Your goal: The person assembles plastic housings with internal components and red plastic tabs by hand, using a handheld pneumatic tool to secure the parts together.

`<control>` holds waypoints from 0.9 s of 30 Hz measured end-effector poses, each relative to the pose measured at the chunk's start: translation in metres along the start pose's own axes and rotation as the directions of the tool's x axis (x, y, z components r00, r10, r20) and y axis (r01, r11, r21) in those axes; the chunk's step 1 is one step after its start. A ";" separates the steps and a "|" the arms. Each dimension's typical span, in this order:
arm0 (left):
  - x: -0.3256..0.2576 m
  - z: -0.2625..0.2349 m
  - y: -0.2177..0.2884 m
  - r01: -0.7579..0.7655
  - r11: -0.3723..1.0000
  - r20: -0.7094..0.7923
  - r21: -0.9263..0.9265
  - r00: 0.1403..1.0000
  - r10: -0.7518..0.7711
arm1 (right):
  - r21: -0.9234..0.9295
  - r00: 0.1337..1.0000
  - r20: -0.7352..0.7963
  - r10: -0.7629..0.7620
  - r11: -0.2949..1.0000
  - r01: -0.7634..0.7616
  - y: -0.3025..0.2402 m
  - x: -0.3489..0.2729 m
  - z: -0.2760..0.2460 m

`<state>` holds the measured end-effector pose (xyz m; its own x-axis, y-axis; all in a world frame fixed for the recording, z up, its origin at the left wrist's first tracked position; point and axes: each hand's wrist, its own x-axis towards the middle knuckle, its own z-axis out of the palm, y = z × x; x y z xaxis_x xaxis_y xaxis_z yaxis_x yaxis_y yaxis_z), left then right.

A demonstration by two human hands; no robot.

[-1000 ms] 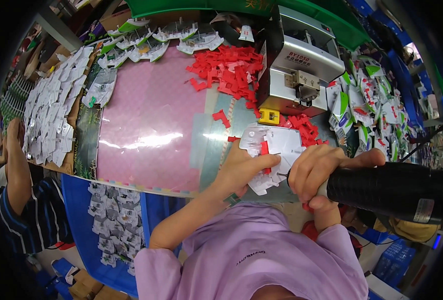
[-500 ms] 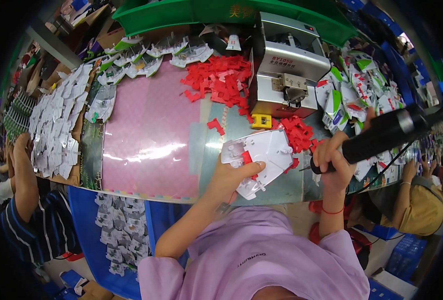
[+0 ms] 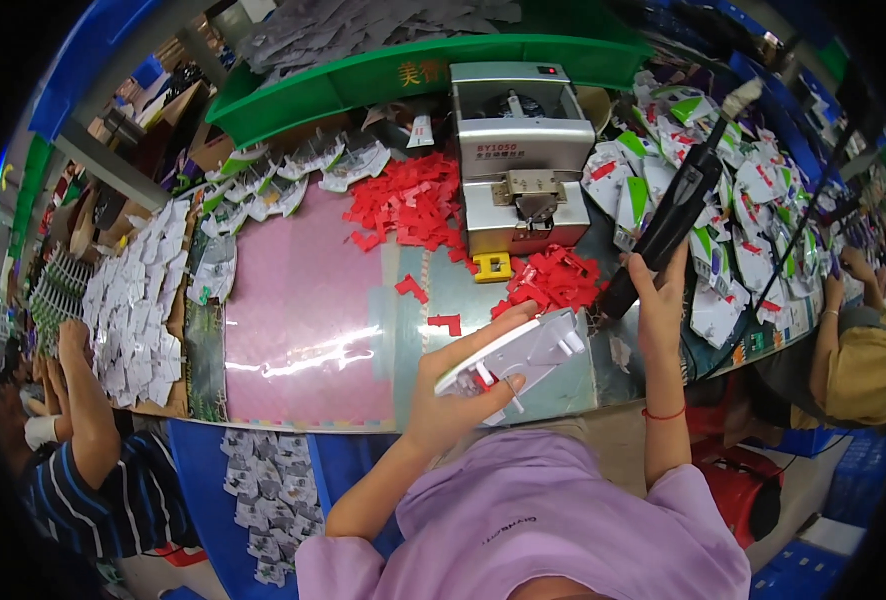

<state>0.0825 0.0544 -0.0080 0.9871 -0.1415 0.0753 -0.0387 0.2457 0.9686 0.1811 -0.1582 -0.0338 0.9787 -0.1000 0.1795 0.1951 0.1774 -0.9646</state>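
Observation:
My left hand (image 3: pixel 443 398) grips a white plastic housing (image 3: pixel 535 350), thumb on its inner side and fingers behind it. The housing is held tilted above the near table edge, with a small red plastic piece (image 3: pixel 484 379) seated in it under my thumb. To the right, my right hand (image 3: pixel 661 305) is closed round the lower part of a black electric screwdriver (image 3: pixel 675 205). The tool slants up and to the right, apart from the housing; its bit cannot be made out. Loose red plastic pieces (image 3: pixel 555 280) lie just beyond the housing.
A silver screw feeder (image 3: pixel 523 145) stands at the back, a yellow block (image 3: pixel 491 267) before it. More red pieces (image 3: pixel 413 195) are heaped left of it. White-green housings (image 3: pixel 743 200) pile up right; a green bin (image 3: pixel 363 75) stands behind. Co-workers sit at both sides.
The screwdriver has swung from lying nearly level beside the housing to a steeper slant, farther from it. My left hand has tipped the housing more edge-on. The whole view has shifted.

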 end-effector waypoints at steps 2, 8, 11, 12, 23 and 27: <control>-0.004 0.003 0.001 -0.099 0.991 -0.008 0.094 0.995 0.101 | -0.564 0.856 -0.045 -0.515 0.720 0.404 -0.005 -0.002 0.004; -0.001 0.019 0.007 -0.222 0.934 0.114 0.279 0.974 0.198 | -0.257 0.827 0.541 -0.148 0.908 0.331 -0.063 -0.033 -0.002; 0.000 0.031 0.006 -0.302 0.870 0.143 0.390 0.953 0.267 | -0.248 0.693 0.686 -0.222 0.824 0.510 -0.051 -0.038 -0.002; -0.001 0.035 0.005 -0.318 0.870 0.176 0.376 0.947 0.270 | -0.261 0.710 0.684 -0.166 0.853 0.452 -0.051 -0.041 -0.007; -0.008 0.037 0.001 0.104 0.934 0.204 -0.341 0.978 -0.035 | 0.511 0.931 -0.257 -0.259 0.781 0.359 -0.034 -0.062 -0.141; -0.018 0.019 -0.001 0.164 0.954 0.109 -0.250 0.984 -0.141 | 0.491 0.891 -0.448 -0.076 0.812 0.316 -0.038 -0.007 -0.206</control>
<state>0.0613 0.0382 -0.0058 0.9598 -0.2785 -0.0365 0.1642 0.4511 0.8772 0.1538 -0.3661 -0.0382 0.8280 -0.5412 0.1467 0.4995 0.5930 -0.6315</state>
